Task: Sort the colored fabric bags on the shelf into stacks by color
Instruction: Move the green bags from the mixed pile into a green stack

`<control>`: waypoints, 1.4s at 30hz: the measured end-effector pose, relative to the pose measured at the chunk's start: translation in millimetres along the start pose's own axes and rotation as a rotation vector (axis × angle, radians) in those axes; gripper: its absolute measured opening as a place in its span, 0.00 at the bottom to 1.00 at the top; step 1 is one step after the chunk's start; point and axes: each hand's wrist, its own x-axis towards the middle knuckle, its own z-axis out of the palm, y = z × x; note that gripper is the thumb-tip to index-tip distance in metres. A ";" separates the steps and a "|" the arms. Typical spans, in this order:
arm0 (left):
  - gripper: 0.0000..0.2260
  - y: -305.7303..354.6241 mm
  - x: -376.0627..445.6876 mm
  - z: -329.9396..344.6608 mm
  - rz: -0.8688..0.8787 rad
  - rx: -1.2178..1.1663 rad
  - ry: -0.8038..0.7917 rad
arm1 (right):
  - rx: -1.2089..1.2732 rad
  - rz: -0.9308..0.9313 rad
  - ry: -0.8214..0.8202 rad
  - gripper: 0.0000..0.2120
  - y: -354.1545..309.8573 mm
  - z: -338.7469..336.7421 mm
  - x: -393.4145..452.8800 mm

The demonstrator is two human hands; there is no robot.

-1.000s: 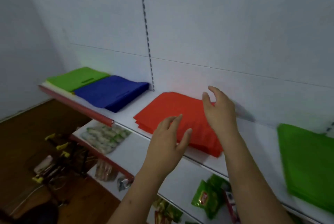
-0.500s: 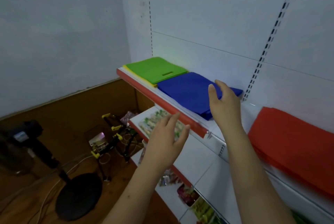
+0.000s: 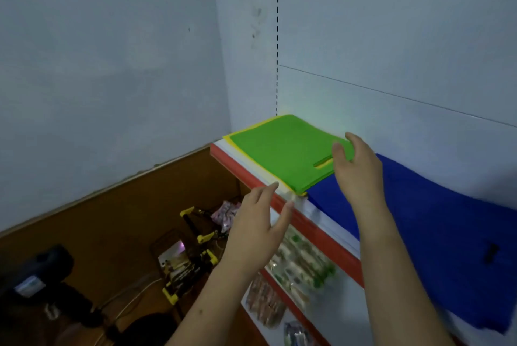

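1. I see the shelf (image 3: 330, 236), white with a red front edge, running from the left corner toward the lower right.
2. The green bag (image 3: 282, 150) lies flat at the shelf's left end, against the back wall, its cut-out handle slot toward the right.
3. A yellow bag (image 3: 237, 136) lies under it; only a thin border shows along the left and front edges.
4. The blue bags (image 3: 436, 217) lie just beside the green one on its right, edges meeting, and spread toward the lower right of the view.
5. My right hand (image 3: 358, 172) is over the seam between green and blue, fingers straight and slightly spread, gripping nothing. The fingertips sit at the green bag's right edge by the slot; I can't tell whether they touch the fabric.
6. My left hand (image 3: 257, 231) is in front of the shelf's red edge, fingers extended and loose, empty, its fingertips near the front corner of the green and yellow bags.
7. Below, a lower shelf (image 3: 344, 315) carries blurred snack packets (image 3: 296, 261).
8. On the brown floor (image 3: 112, 220) at lower left lie yellow clamps (image 3: 195, 222).
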 end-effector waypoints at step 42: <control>0.22 13.5 161.7 12.4 -0.032 -1.220 -0.620 | 0.663 0.434 0.705 0.21 -13.6 -66.7 -68.3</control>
